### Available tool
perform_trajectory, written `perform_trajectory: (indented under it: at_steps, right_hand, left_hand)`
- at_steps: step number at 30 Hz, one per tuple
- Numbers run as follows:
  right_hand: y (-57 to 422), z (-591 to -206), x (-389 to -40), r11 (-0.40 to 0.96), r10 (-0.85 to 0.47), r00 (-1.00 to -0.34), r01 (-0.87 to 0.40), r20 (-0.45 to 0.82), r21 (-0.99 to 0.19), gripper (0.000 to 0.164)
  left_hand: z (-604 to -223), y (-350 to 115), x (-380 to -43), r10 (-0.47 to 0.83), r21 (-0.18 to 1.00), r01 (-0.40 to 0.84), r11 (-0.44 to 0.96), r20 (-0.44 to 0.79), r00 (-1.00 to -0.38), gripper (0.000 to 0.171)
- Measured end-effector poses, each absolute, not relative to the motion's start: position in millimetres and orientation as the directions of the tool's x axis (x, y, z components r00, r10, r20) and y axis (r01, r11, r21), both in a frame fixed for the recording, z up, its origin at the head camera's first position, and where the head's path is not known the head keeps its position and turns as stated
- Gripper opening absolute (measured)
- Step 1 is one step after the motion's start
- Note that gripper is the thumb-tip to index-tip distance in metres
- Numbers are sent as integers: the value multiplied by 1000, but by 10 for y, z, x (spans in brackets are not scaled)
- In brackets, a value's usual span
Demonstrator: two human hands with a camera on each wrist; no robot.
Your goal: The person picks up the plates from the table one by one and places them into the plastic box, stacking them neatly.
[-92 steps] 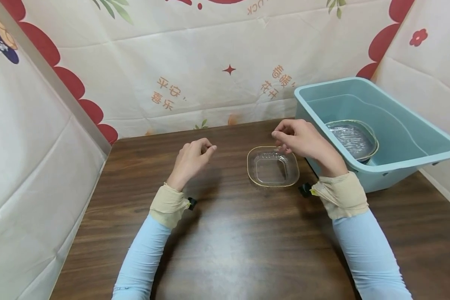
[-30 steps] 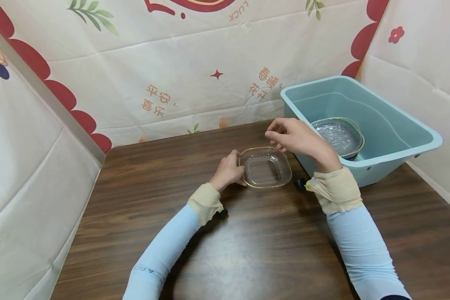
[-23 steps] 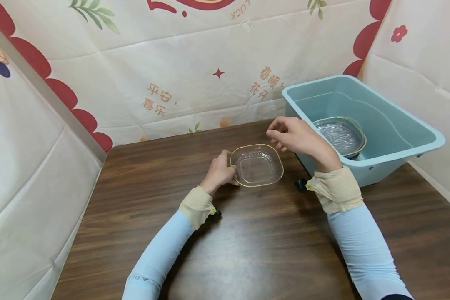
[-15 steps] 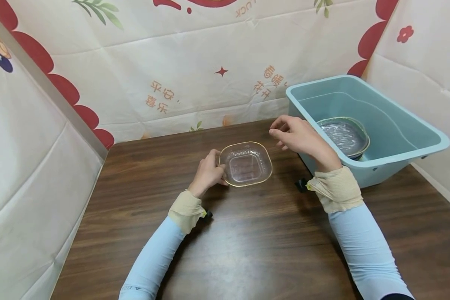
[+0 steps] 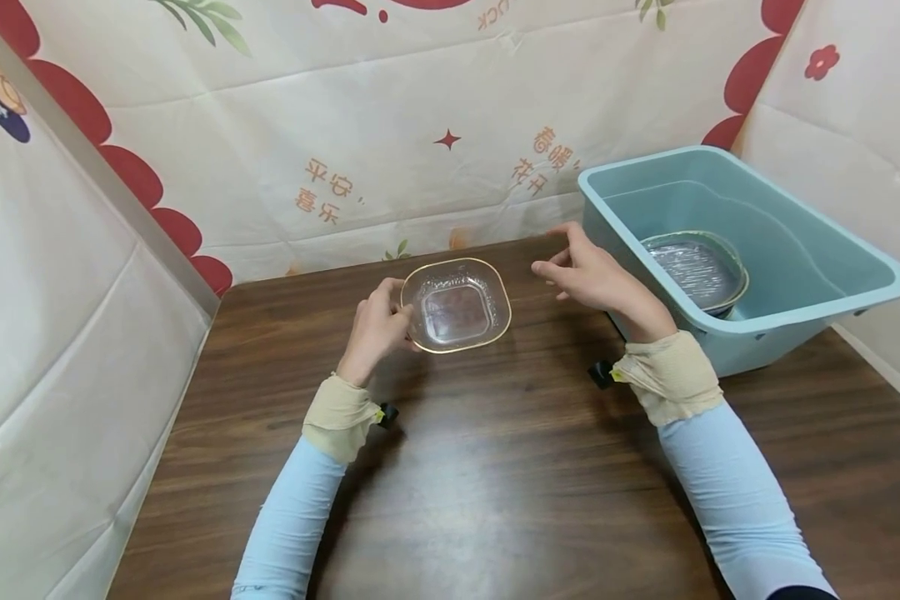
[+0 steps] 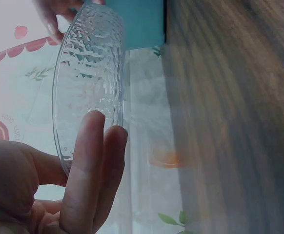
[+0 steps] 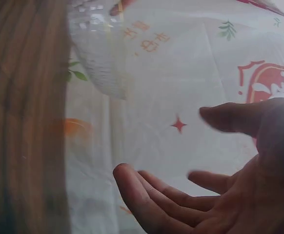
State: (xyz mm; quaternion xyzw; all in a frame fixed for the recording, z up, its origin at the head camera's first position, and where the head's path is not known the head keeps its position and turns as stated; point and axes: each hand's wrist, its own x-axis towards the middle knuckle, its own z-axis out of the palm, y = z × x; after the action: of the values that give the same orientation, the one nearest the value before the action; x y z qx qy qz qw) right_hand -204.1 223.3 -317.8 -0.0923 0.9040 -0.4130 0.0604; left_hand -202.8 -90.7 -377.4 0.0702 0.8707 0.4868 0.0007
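Note:
A clear, square-cornered glass bowl [image 5: 456, 310] with a gold rim hangs above the table, its textured side wall [image 6: 95, 63] showing in the left wrist view. My left hand [image 5: 377, 327] pinches its left edge, thumb over the rim and fingers under the wall. To the right of the bowl, my right hand [image 5: 591, 273] hovers near the blue tub with nothing in it. In the right wrist view the right hand's thumb and fingers [image 7: 166, 200] are spread apart, with the bowl [image 7: 98, 48] beyond them.
The light blue plastic tub [image 5: 795, 321] stands at the right on the brown wooden table [image 5: 450, 467]. Inside it sits a stack of gold-rimmed bowls [image 5: 697, 271] under plastic wrap. A printed white cloth [image 5: 390, 100] hangs behind the table and at both sides.
My left hand reached the bowl beside the tub, took its left edge, lifted it and carried it leftward. My right hand stayed near the tub, and its fingers have spread wider.

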Motion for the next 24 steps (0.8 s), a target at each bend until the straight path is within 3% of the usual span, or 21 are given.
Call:
perform_trajectory:
  at_steps: [5, 10, 16, 24]
  right_hand:
    - [2147, -3332, -2142, 440, -284, -946, 18, -158, -898, 98]
    - [2026, -3494, -2205, 345, -354, -898, 132, -260, -929, 101]
    - [1924, -3614, -2222, 387, -369, -882, 139, -292, -911, 98]
    - [1901, -3682, -2211, 359, -430, -860, 115, -273, -926, 76]
  left_hand:
    - [-3719, -929, -2025, 127, 834, 131, 536, 75, -989, 46]
    - [-3730, -934, -2011, 126, 826, 123, 550, 63, -990, 47]
    - [-3752, -906, -2008, 141, 840, 132, 526, 67, -988, 46]
    - [-3711, -855, -1987, 152, 835, 148, 531, 78, -985, 44]
